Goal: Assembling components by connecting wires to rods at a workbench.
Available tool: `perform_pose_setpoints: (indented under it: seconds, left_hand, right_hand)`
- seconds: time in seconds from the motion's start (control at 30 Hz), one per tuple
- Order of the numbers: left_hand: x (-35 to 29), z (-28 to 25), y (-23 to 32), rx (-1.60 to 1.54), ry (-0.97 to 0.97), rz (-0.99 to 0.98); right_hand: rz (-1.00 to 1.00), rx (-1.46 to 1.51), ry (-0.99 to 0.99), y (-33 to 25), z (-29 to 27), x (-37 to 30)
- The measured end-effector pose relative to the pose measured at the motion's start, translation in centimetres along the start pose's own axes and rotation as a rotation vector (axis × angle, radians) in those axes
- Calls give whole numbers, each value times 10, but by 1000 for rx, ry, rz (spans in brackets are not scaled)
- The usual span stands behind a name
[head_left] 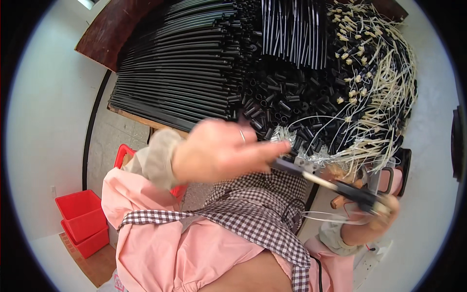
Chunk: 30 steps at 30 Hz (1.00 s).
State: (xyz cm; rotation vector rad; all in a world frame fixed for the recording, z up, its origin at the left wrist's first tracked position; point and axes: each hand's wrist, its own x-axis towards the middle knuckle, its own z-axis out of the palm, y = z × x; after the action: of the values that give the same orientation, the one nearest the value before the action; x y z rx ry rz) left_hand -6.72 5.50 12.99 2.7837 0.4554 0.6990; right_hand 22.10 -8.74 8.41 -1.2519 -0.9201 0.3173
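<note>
My right hand (382, 214), at the lower right and blurred, is closed round the end of a rod-like part (318, 180) with dark ends and a pale middle. Thin white wires (331, 216) trail beside that hand. The part slants up and left across the checked apron (253, 194). My left hand (224, 151), with a ring on one finger, is smeared by motion. Its fingertips lie close to the upper-left end of the part; whether they touch it I cannot tell. Just beyond is a heap of short black tubes (282, 104).
Long black rods (180, 73) lie stacked at the table's left, more rods (294, 34) at its far middle. Bundled white wires with cream connectors (384, 102) cover the right. A metal fixture with a wooden handle (340, 199) sits at the near edge. Red bins (80, 209) stand lower left.
</note>
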Motion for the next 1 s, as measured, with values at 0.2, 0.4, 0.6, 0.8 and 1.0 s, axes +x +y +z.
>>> perform_pose_setpoints:
  seconds: [0.2,0.4,0.6,0.8,1.0]
  left_hand:
    - [-6,60,35,-619,-128,-418]
    - [-20,105,35,-622,21,-397]
    - [-36,108,36,-973,-456,-600]
    - [-65,116,43,-496,3,-481]
    - [-108,139,45,-608,-35,-879]
  right_hand:
    - [517,413,-588,5,46,-6]
    - [717,227,-832,26,58,-7]
    - [481,53,-894,24,47,0]
    - [233,-63,-875,14,50,-1]
    - [72,-356,-1025,74,114,30]
